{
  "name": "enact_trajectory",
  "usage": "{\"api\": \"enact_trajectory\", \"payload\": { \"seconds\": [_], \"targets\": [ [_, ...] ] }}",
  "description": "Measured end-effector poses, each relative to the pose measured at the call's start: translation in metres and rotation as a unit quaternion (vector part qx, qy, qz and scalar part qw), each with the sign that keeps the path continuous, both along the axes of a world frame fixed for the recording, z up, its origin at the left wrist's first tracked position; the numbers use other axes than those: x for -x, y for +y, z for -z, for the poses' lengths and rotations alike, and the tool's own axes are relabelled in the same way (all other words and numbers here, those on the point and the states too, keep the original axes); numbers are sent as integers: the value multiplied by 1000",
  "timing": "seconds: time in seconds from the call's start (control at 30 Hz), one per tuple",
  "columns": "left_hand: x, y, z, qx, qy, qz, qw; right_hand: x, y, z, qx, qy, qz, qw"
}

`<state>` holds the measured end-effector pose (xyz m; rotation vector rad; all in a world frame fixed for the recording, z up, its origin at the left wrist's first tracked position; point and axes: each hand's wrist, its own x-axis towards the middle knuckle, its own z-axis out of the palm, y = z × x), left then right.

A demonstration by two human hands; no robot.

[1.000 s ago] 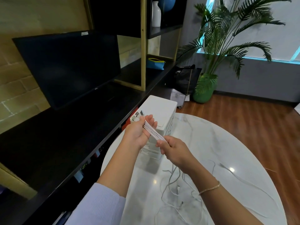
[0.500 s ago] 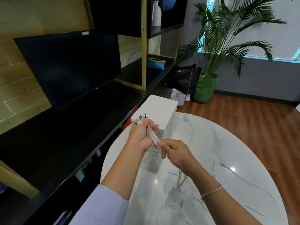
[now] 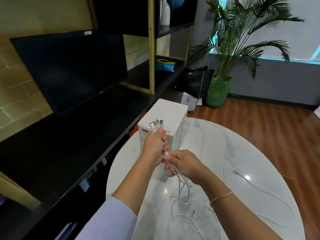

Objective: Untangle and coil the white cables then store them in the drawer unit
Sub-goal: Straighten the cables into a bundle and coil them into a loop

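Round white marble tabletop (image 3: pixel 225 153) is carrying a white drawer unit (image 3: pixel 174 129), standing upright just beyond the hands (image 3: pixel 155 149). Loose white cables (image 3: pixel 183 210) are lying tangled below the hands; one cable (image 3: pixel 259 189) is trailing off to their right.

I see a dark monitor (image 3: pixel 69 70) on a black shelf (image 3: pixel 52 153), a potted palm (image 3: pixel 242 49) (green pot) beyond the marble table (image 3: pixel 242 161).

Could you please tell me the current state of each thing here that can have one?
white cables: bunched, not yet coiled, tails loose on the table
USB plugs: sticking up above the left hand
right hand: gripping the cables
drawer unit: drawers closed
monitor: screen dark
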<state>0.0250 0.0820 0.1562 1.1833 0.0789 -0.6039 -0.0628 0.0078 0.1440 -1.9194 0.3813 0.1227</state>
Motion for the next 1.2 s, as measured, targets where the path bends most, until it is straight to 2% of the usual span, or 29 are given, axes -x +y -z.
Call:
{"api": "enact_trajectory", "payload": {
  "seconds": [0.07,0.1,0.2,0.27,0.33,0.4,0.47,0.53,0.6,0.7,0.83,0.97,1.1,1.2],
  "targets": [
    [1,-1,6,39,11,-10,999,3,3,3,84,-32,4,996],
    [2,-1,7,65,33,-13,997,5,3,4,75,-39,15,996],
    [2,-2,6,161,144,-14,976,11,-4,8,-80,-30,51,995],
    [-3,0,9,191,187,-16,964,12,-5,11,-99,-3,60,993],
    [-9,0,11,183,184,-15,966,10,0,14,-54,25,82,995],
    [-12,1,14,150,160,-29,975,9,10,12,63,34,54,996],
    [-15,2,15,112,133,-53,983,9,20,10,206,-16,-12,978],
    [-16,1,15,82,114,-66,988,11,24,8,249,-56,-40,966],
    [-15,2,13,80,122,-63,987,14,17,9,218,-46,-42,974],
    [-9,3,11,91,145,-42,984,17,4,16,146,-5,7,989],
    [-10,4,16,96,158,-57,981,17,2,25,162,29,6,986],
    [-19,8,24,113,161,-98,975,28,-8,33,10,45,-32,998],
    [-23,12,33,120,161,-142,969,23,-12,35,66,47,2,997],
    [-17,14,43,111,173,-105,973,17,-4,37,46,44,26,998]
  ]
}}
